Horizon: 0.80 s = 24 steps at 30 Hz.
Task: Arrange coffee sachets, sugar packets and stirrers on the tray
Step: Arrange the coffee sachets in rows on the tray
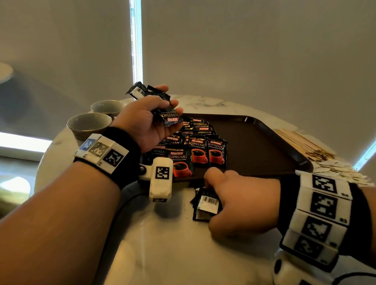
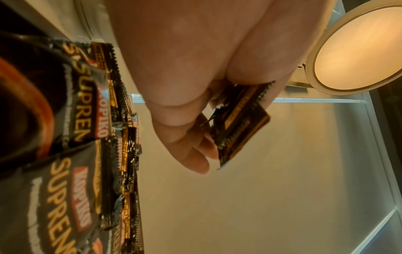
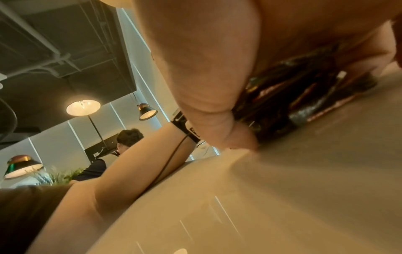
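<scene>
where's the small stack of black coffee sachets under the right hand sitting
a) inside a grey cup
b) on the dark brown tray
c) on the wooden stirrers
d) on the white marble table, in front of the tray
d: the right hand grips the stack of black coffee sachets on the white marble table, just short of the near rim of the dark brown tray.

black wristbands (image 1: 125,144), white marker-tag blocks (image 1: 323,206)

A round white marble table (image 1: 167,253) fills the foreground. Behind it hang grey roller blinds (image 1: 253,39), with bright daylight showing through a narrow gap (image 1: 137,35) between them. Pendant lamps (image 3: 147,111) and a lit round lamp (image 3: 83,108) hang under a dark ceiling (image 3: 54,43) with exposed pipes.
</scene>
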Motion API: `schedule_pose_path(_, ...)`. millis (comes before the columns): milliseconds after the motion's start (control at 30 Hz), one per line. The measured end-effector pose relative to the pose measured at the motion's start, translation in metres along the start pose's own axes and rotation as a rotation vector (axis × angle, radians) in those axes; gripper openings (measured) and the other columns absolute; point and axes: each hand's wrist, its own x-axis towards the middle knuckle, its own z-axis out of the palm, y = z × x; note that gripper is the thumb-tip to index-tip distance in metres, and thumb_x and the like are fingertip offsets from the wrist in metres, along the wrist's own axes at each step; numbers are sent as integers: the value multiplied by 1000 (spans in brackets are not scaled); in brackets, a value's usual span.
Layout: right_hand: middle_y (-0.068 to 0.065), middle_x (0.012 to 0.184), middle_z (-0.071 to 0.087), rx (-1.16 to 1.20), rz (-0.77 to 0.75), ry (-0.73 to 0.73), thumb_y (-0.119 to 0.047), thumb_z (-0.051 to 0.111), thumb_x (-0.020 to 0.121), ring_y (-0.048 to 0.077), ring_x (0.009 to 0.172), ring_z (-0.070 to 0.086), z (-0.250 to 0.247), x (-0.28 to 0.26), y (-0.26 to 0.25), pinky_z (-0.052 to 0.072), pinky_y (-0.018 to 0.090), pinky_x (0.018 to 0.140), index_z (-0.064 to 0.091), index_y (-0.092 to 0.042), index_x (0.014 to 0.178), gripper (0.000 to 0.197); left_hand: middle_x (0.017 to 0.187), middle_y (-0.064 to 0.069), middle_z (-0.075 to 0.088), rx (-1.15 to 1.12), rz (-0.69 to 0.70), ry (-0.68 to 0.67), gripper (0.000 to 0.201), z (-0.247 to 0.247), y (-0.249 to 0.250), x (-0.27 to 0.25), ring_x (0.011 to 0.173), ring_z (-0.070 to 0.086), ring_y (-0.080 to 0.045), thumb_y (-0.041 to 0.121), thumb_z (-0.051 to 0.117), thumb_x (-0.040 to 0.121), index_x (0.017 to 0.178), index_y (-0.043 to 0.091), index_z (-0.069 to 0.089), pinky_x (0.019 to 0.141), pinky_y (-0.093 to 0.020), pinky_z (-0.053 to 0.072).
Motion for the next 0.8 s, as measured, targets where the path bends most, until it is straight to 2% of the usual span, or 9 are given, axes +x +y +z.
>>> schedule_pose_path(100, 4, 123, 43, 6, -32, 20, -46, 66, 84, 26, 104, 58, 2, 2, 2, 58, 44, 87, 21, -38, 141, 73, 101, -10, 65, -2, -2, 1, 38, 0, 0, 0, 87, 69, -24, 1, 41, 99, 128, 20, 57, 76, -44, 62)
schedule_pose_path(200, 5, 124, 41, -24, -55, 29, -46, 63, 87, 27, 109, 53, 2, 4, 2, 55, 45, 91, 21, -43, 143, 70, 101, -11, 64, -5, -2, -3, 38, 0, 0, -1, 87, 69, -24, 0, 41, 99, 127, 19, 57, 77, -45, 62)
schedule_pose_path(267, 5, 123, 41, -10, -62, 37, -43, 64, 87, 26, 106, 53, 2, 5, 2, 56, 43, 89, 23, -44, 142, 69, 101, -12, 64, -11, -4, -5, 38, 0, -1, -2, 87, 69, -24, 0, 41, 99, 128, 19, 57, 77, -45, 62)
schedule_pose_path(367, 2, 120, 43, 22, -91, 45, -37, 68, 85, 22, 96, 59, 1, 7, 1, 60, 39, 80, 26, -41, 140, 70, 103, -12, 63, -9, -5, 1, 39, 0, -1, -3, 87, 69, -24, 0, 41, 99, 129, 18, 57, 76, -44, 62)
schedule_pose_path(500, 0, 113, 49, 71, -144, 8, -29, 75, 78, 21, 89, 65, 3, 9, 0, 63, 43, 72, 29, -37, 134, 73, 102, -13, 62, -30, -6, 14, 40, 3, -1, -4, 90, 68, -25, -4, 39, 97, 126, 16, 57, 79, -42, 62)
schedule_pose_path(633, -7, 124, 45, 80, -239, 18, -31, 77, 78, 16, 95, 61, 3, 9, 4, 62, 38, 78, 29, -42, 136, 76, 103, -14, 60, -23, -24, -5, 42, 5, -1, -8, 84, 69, -26, -7, 36, 94, 124, 14, 56, 76, -43, 62)
schedule_pose_path(700, -8, 120, 50, 164, -283, 31, -27, 77, 78, 13, 92, 63, -2, 10, 9, 62, 35, 75, 36, -38, 130, 68, 104, -14, 61, -15, -36, -23, 41, 6, -1, -9, 80, 66, -23, -5, 37, 95, 124, 16, 57, 71, -42, 60)
schedule_pose_path(800, -1, 98, 66, 421, -360, 85, -19, 75, 71, 13, 73, 67, -19, 11, 23, 60, 34, 61, 47, -42, 107, 51, 97, -11, 63, -2, -69, -29, 33, 8, 0, -10, 74, 62, -20, 4, 43, 99, 125, 19, 58, 68, -39, 57)
